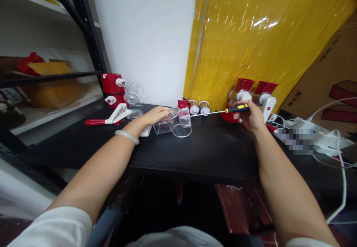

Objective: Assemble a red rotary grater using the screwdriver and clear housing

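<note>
My right hand (253, 117) is closed around the black and yellow handle of a screwdriver (237, 108). Its long metal shaft runs left, and the tip is at the side of a clear plastic housing (181, 130); whether it touches cannot be made out. My left hand (156, 116), with a pale bangle on the wrist, grips this housing from the left. Another clear cylindrical part (162, 128) lies under that hand, beside a white piece (146, 131). Just behind stand two metal grater drums (204, 107) with white ends and a small red part (183, 103).
On the left of the black table (195, 157) are red bases (113, 87), clear housings (134, 97) and a red-handled white crank (118, 114). Assembled red and white graters (266, 94) stand at right, near white cables and adapters (325, 143). A shelf rack (86, 27) rises at left.
</note>
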Available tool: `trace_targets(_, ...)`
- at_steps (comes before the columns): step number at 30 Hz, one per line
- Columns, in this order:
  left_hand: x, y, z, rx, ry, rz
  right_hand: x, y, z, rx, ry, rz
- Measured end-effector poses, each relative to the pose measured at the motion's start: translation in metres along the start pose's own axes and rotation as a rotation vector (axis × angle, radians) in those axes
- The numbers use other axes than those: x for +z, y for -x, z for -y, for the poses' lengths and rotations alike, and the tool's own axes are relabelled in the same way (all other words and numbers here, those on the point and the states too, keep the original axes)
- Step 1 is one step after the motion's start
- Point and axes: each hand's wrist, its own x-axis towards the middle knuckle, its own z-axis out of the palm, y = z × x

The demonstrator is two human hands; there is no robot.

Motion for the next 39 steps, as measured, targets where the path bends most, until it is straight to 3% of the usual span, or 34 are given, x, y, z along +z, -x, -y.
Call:
trace_targets(3, -0.0001, 0.0004, -0.0006, 0.007, -0.001, 0.013, -0.0019, -0.0017, -0.0017, 0.008, 0.059, -0.007)
trace_targets(10, 0.0008, 0.0025, -0.0052, -0.017, -0.028, 0.026, -0.0031, -0.0018, -0.0005, -0.015, -0.075, 0.054)
trace_targets(16, 0.0004, 0.0018, -0.0047, -0.018, -0.026, 0.034, -0.0046, -0.0032, -0.0022, -0.009, 0.031, 0.026)
trace_targets(22, -0.0008, -0.0001, -0.0019, -0.008, -0.033, 0.044, -0.0020, -0.0012, -0.0010, -0.022, -0.114, 0.050)
trace_targets(28, 0.0000, 0.0002, -0.0035, -0.023, -0.042, 0.046, -0.0050, -0.0045, -0.0080, -0.025, 0.055, -0.004)
trace_targets(34, -0.0006, 0.0015, -0.0040, -0.032, -0.047, 0.045, -0.0026, -0.0024, -0.0027, -0.056, -0.104, 0.049)
trace_targets(39, -0.0012, -0.0004, 0.0001, -0.010, -0.028, 0.052, -0.0022, -0.0026, -0.0039, -0.080, -0.027, 0.029)
